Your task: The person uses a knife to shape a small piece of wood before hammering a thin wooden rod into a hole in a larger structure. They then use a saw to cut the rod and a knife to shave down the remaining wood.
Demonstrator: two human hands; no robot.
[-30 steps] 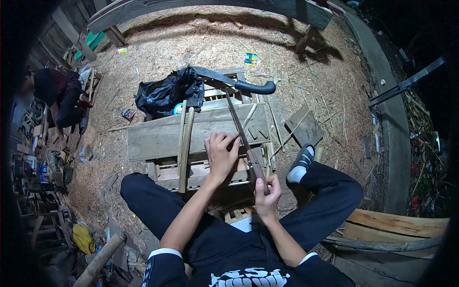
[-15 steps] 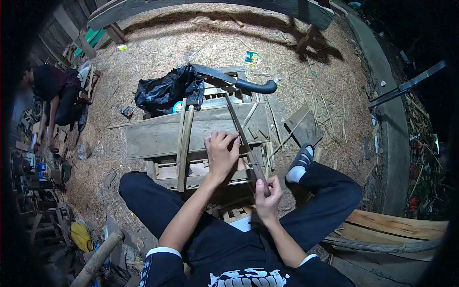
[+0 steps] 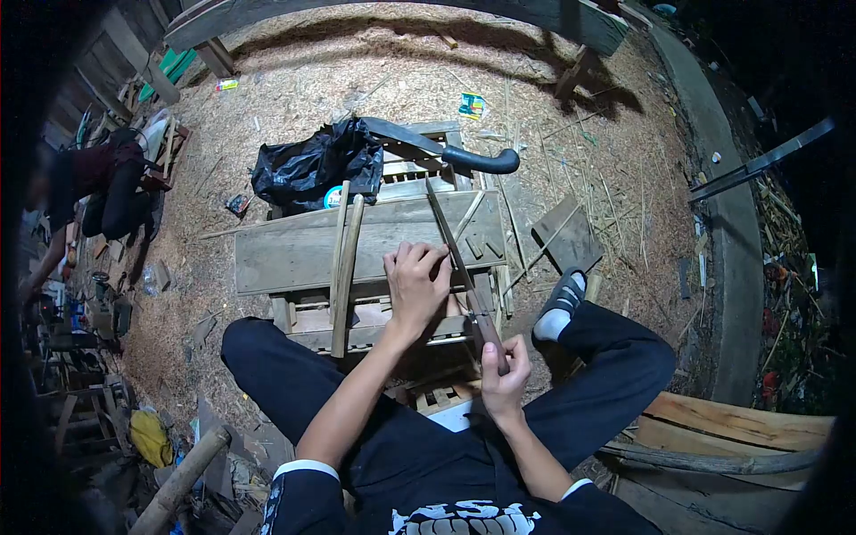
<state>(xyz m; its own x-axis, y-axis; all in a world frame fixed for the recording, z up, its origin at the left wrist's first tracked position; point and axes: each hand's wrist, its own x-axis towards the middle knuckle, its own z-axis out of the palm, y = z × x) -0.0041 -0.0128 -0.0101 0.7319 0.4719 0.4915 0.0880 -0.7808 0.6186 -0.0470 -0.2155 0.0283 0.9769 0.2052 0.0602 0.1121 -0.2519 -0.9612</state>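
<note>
A long, narrow knife (image 3: 461, 270) with a dark blade and a brown handle slants away from me over the low wooden bench (image 3: 294, 259). Its handle end is in my right hand (image 3: 506, 379), thumb laid along the top. My left hand (image 3: 415, 287) is closed, with thumb and fingertips pinched at the blade's left side about midway; any small thing between them is hidden. Left of that hand, two wooden strips (image 3: 347, 276) lie across the bench. Short wood pieces (image 3: 473, 247) rest on the board right of the blade.
Behind the board are a black plastic bag (image 3: 312, 169) and a broad blade with a curved black handle (image 3: 481, 161). My sandalled foot (image 3: 562, 303) is at the right, near a flat board (image 3: 568, 234). Another person (image 3: 102, 183) crouches at far left. Shavings cover the ground.
My right hand and the knife's handle have shifted slightly right and toward me. My left hand stays almost in place. The other person has leaned farther left, arm lowered.
</note>
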